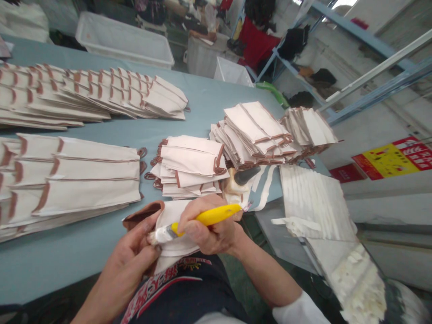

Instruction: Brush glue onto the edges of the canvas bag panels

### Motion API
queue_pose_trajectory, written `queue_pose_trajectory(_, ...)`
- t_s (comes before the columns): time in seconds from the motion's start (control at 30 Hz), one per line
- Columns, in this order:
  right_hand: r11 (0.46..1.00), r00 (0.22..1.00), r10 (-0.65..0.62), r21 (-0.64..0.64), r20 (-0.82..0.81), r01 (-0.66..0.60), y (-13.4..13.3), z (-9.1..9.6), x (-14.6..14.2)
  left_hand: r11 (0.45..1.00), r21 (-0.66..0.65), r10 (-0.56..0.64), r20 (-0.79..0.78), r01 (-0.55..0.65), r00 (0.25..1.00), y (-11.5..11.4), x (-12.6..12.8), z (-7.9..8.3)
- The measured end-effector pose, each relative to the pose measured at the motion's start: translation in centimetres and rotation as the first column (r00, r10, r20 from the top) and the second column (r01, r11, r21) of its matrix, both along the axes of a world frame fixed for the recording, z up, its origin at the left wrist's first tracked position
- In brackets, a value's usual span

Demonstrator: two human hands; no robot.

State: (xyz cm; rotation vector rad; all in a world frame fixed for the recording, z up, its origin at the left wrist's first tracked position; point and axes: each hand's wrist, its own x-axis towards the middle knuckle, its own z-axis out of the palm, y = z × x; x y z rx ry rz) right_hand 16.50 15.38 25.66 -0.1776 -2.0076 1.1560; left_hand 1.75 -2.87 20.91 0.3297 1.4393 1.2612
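Two hands (130,256), one brush (218,215), one held piece (173,211). One table (204,101) bears five piles (96,168) — two at left, three toward the right; their pieces overlap too much to count. Two open white bins (124,42) at the far side — one left, one further right. One yellow poster (388,158) at right.

A workshop — long blue worktable (202,105) lined with stacks of brown-edged fabric-like pieces (97,164), a plastic tub (124,42) and metal racking (364,34) beyond.

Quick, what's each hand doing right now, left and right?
Left hand: closed on the cream fabric piece with brown edging.
Right hand: closed around the yellow handle of a brush.
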Motion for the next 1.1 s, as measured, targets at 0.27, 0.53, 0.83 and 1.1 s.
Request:
queue_pose_trajectory(0.27, 0.988, 0.992, -0.122, -0.096, 0.002, 0.122, 0.3, -0.3, 0.4, 0.978, -0.115, 0.193, 0.158, -0.176, 0.968, 1.0, 0.7, 3.8)
queue_pose_trajectory(0.53, 0.977, 0.982, -0.189, -0.109, -0.030, 0.185, 0.3, -1.1, -0.6, 0.978, -0.099, 0.196, 0.164, -0.182, 0.967, 0.9, 1.1, 4.9)
queue_pose_trajectory(0.83, 0.999, 0.997, -0.033, -0.039, -0.072, 0.030, -0.4, -0.2, -0.7, 0.984, -0.107, 0.162, 0.193, -0.144, 0.968, 0.5, 0.2, 4.0)
queue_pose_trajectory(1.1, 0.965, 0.979, -0.204, -0.175, -0.025, 0.197, -0.1, -2.2, -0.6, 0.993, -0.073, 0.104, 0.240, -0.089, 0.965, 0.5, -0.5, 3.0)
